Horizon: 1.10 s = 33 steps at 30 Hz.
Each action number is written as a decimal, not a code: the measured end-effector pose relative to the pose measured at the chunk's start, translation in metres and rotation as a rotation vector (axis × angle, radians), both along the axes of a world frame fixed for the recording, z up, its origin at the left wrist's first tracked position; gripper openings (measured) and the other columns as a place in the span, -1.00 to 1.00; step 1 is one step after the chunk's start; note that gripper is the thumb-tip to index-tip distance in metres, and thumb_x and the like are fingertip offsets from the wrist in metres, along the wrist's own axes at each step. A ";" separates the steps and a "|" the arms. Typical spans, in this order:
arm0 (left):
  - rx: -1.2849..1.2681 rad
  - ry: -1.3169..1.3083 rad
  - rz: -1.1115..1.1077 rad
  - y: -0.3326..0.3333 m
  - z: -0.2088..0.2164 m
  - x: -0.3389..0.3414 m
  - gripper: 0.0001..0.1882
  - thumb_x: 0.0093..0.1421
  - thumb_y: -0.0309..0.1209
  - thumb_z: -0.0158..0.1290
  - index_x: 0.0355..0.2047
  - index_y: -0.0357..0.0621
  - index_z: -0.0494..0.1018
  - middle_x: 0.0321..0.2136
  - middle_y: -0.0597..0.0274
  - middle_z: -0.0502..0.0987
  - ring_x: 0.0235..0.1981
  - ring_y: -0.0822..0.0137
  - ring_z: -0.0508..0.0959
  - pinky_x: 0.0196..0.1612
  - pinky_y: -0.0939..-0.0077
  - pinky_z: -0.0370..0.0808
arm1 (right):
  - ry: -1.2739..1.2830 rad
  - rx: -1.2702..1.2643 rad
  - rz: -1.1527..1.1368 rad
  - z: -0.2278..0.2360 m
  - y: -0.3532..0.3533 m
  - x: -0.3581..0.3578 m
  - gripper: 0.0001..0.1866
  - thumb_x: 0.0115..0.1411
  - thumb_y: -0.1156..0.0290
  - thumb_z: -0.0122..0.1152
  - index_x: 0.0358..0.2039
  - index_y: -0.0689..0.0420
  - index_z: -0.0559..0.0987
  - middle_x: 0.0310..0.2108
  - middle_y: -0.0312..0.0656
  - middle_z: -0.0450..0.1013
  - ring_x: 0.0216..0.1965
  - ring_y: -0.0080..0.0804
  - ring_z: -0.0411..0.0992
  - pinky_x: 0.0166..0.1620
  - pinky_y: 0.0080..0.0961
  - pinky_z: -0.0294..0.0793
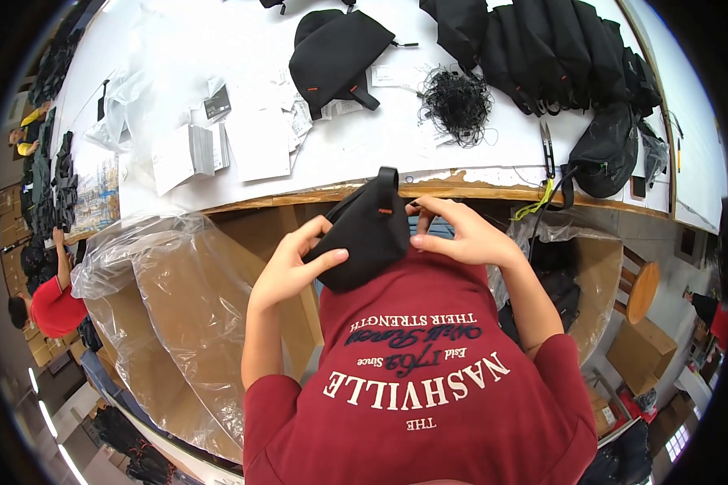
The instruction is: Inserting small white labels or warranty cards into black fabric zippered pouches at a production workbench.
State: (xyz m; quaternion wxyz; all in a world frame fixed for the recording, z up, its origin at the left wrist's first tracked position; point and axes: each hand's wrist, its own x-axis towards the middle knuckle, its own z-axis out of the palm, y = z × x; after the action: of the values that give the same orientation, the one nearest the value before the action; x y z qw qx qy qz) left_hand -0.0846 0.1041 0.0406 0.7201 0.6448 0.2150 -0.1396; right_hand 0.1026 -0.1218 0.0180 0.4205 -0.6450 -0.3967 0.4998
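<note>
White table (505, 155) beyond the held pouch (368, 240) bears scissors (548, 151) and tangled cords (456, 105).

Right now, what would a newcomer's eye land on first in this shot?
Probably the dark red shirt filling the lower middle, with the black bag in the left hand just above it in the picture. Next, likely the tangle of black cords on the white table, and the black bag pile at the upper right.
</note>
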 end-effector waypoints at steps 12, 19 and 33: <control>0.337 -0.099 -0.556 -0.019 0.005 0.012 -0.71 0.23 -0.20 0.04 -0.21 -0.18 0.42 -0.68 -0.03 0.39 -0.62 0.07 0.42 -0.52 0.32 0.29 | 0.024 -0.176 -0.124 0.041 -0.084 0.080 -0.34 -0.13 0.58 0.37 0.02 0.17 0.32 -0.33 -0.33 0.29 -0.35 -0.66 0.30 -0.28 -0.65 0.35; 0.345 -0.170 -0.565 -0.020 0.002 0.020 -0.74 0.22 -0.26 0.07 -0.29 -0.23 0.42 -0.71 -0.02 0.31 -0.70 0.17 0.33 -0.59 0.38 0.24 | 0.106 0.256 -0.480 0.023 -0.130 0.097 -0.87 0.05 0.55 0.21 -0.36 0.30 0.52 -0.44 -0.11 0.48 -0.47 -0.49 0.47 -0.35 -0.60 0.49; 0.409 -0.095 -0.640 -0.029 0.008 0.022 -0.72 0.19 -0.21 0.07 -0.28 -0.19 0.43 -0.64 -0.02 0.43 -0.57 0.01 0.46 -0.47 0.27 0.34 | 1.171 0.385 -0.766 -0.022 0.017 -0.001 -0.68 0.32 0.09 -0.02 -0.43 0.05 0.46 -0.84 -0.44 0.04 -0.76 -0.65 -0.02 -0.58 -0.65 0.04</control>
State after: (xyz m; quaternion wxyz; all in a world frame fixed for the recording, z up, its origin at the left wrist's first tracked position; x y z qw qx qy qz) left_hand -0.0623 0.0748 0.0486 0.5058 0.8154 -0.0075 -0.2815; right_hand 0.1012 -0.1044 -0.0035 0.8157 -0.2799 0.0663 0.5020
